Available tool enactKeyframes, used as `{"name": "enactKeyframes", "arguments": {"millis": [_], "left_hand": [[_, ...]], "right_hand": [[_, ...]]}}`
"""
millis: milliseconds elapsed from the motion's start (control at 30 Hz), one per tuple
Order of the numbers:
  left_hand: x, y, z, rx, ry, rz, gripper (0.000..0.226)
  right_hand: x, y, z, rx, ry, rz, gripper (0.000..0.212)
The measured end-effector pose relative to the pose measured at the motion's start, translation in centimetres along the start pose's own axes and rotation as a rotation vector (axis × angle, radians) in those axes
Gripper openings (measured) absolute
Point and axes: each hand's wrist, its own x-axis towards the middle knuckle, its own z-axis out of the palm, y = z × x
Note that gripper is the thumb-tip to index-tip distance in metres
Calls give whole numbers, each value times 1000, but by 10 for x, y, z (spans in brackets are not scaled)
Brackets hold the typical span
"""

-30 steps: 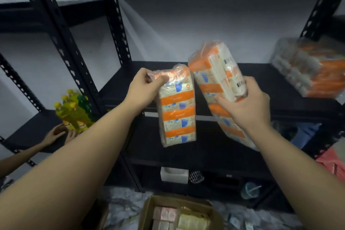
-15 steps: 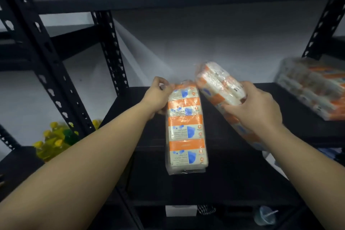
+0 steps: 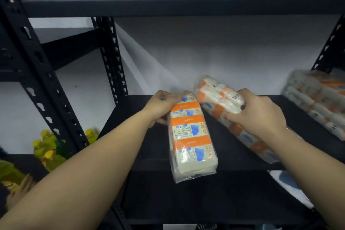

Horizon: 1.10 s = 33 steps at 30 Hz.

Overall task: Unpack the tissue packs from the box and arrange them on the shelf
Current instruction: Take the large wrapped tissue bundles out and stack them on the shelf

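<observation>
Left hand [image 3: 158,107] has its grip clenched on the top end of a tissue pack [image 3: 191,136], thumb on the front, the pack hanging upright over the front edge of the black shelf [image 3: 233,136]; right hand [image 3: 258,113] grips a second tissue pack [image 3: 218,97] around its middle, tilted, top end leaning back-left above the shelf, just right of the first pack. More wrapped tissue packs [image 3: 317,99] lie at the shelf's right end; yellow-capped bottles [image 3: 48,147] stand left of the shelf on a lower rack.
</observation>
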Motion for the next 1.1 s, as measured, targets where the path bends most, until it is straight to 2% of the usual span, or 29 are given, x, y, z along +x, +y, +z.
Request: {"name": "enactKeyframes", "arguments": {"millis": [167, 233, 300, 400, 567, 667, 767, 900, 1000, 1100], "left_hand": [[15, -12, -3, -10, 2, 13, 78], [22, -16, -2, 39, 50, 16, 72], [31, -20, 0, 184, 105, 36, 63], [34, -20, 7, 337, 105, 70, 62], [22, -19, 35, 576, 64, 194, 88], [16, -21, 48, 769, 32, 175, 110], [11, -22, 48, 793, -23, 146, 129], [13, -21, 34, 728, -98, 175, 116], [15, -18, 20, 904, -190, 268, 108], [11, -12, 15, 1008, -176, 319, 88]], "right_hand": [[16, 1, 8, -53, 26, -68, 57], [22, 1, 12, -61, 68, -107, 57], [28, 3, 19, -73, 69, -126, 58], [29, 12, 32, -112, 48, -144, 61], [22, 19, 42, -79, -7, -144, 69], [19, 24, 43, -68, -14, -140, 76], [14, 30, 43, -67, -34, -131, 82], [5, 38, 44, -89, -67, -120, 91], [-3, 40, 45, -100, -101, -105, 98], [-10, 41, 45, -140, -111, -103, 100]]}}
